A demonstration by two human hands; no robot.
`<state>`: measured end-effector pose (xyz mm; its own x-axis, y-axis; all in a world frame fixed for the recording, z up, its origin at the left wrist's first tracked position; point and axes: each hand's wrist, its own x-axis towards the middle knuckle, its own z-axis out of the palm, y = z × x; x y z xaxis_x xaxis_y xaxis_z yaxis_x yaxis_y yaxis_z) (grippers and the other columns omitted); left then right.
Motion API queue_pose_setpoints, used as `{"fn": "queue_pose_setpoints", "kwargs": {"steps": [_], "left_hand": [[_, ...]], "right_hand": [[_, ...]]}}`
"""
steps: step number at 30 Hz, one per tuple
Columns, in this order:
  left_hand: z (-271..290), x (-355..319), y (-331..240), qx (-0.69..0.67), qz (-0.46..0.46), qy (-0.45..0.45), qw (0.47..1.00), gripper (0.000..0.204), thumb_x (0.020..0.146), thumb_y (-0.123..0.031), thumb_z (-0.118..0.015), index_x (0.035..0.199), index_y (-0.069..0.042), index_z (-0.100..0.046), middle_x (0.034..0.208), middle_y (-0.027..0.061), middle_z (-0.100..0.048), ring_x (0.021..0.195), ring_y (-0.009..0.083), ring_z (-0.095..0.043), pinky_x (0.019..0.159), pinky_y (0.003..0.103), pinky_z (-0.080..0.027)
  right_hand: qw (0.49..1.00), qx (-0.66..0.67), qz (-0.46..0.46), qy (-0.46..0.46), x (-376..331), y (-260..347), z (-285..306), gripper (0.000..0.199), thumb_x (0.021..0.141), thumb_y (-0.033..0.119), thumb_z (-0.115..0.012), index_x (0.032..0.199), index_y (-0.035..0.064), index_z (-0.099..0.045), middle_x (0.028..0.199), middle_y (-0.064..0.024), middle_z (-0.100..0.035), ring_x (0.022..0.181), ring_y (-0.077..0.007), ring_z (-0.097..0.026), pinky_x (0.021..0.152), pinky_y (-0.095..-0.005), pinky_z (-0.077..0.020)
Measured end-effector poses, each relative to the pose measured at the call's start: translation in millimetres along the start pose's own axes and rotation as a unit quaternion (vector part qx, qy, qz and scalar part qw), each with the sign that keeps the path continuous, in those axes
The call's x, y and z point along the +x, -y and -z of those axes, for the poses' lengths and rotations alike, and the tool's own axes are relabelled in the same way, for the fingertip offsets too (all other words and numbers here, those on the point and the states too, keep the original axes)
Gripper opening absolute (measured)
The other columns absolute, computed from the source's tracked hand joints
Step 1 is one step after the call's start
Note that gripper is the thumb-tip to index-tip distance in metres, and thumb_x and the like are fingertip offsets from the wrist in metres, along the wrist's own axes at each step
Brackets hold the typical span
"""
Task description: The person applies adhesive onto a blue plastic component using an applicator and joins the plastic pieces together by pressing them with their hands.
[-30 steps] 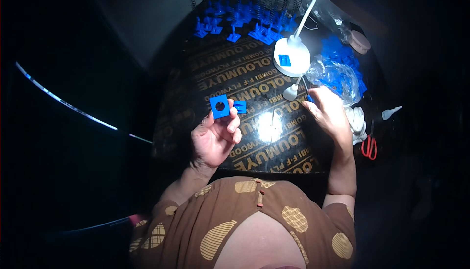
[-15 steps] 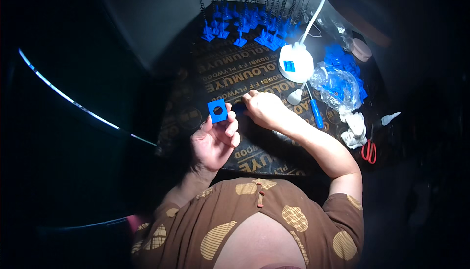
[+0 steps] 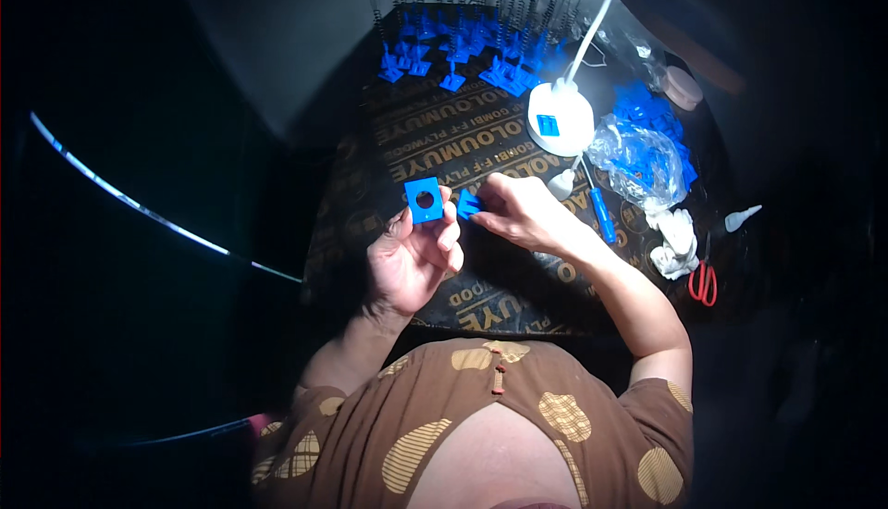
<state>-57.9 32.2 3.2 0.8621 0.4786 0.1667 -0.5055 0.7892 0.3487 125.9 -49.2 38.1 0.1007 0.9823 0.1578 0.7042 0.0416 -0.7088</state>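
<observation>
Though near each other, holed blue plate point(image 3: 424, 183) tight between left fingers point(image 3: 450, 232), small blue piece point(image 3: 469, 204) between closed right fingers point(image 3: 497, 192).

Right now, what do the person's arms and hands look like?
Left hand and right hand are bare: no gloves, watch or cables visible. Both forearms are uncovered. Left sleeve and right sleeve are short, brown, with yellowish patches, some striped.

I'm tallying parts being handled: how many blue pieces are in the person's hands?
2: a blue piece with a round hole in the left hand, and a partly covered blue piece at the right hand. More may be hidden.
</observation>
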Motion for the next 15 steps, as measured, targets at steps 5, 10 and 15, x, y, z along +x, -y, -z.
{"fn": "queue_pose_setpoints", "kwargs": {"steps": [5, 10, 15], "left_hand": [[-11.8, 21.7, -2.9, 0.106, 0.026, 0.022, 0.994, 0.044, 0.094, -0.026, -0.051, 0.122, 0.007, -0.046, 0.101, 0.0154, -0.057, 0.076, 0.0183, -0.057, 0.060, 0.037, -0.054], [-31.5, 40.7, -3.0, 0.224, 0.070, 0.033, 0.972, 0.040, 0.094, -0.020, -0.052, 0.121, 0.009, -0.049, 0.098, 0.0146, -0.060, 0.076, 0.0157, -0.058, 0.060, 0.034, -0.055], [-48.5, 51.9, 1.2, 0.427, 0.090, 0.059, 0.898, 0.036, 0.090, -0.011, -0.056, 0.120, 0.008, -0.050, 0.098, 0.0126, -0.059, 0.074, 0.0123, -0.057, 0.063, 0.029, -0.054]], "right_hand": [[0.900, 0.410, -0.142, -0.055, -42.5, 3.0, -1.4, 0.021, 0.087, 0.015, -0.065, 0.098, -0.0003, -0.055, 0.076, -0.0025, -0.061, 0.061, -0.0064, -0.057, 0.053, -0.0196, -0.0461], [0.813, 0.550, -0.117, -0.150, -68.4, 8.8, -10.6, 0.022, 0.090, 0.013, -0.061, 0.105, -0.0019, -0.055, 0.078, -0.0050, -0.061, 0.063, -0.0084, -0.059, 0.054, -0.0214, -0.0496], [0.768, 0.590, -0.060, -0.239, -77.7, 3.9, -22.5, 0.022, 0.092, 0.014, -0.058, 0.107, -0.0024, -0.056, 0.078, -0.0048, -0.061, 0.066, -0.0088, -0.060, 0.058, -0.0212, -0.0508]]}}
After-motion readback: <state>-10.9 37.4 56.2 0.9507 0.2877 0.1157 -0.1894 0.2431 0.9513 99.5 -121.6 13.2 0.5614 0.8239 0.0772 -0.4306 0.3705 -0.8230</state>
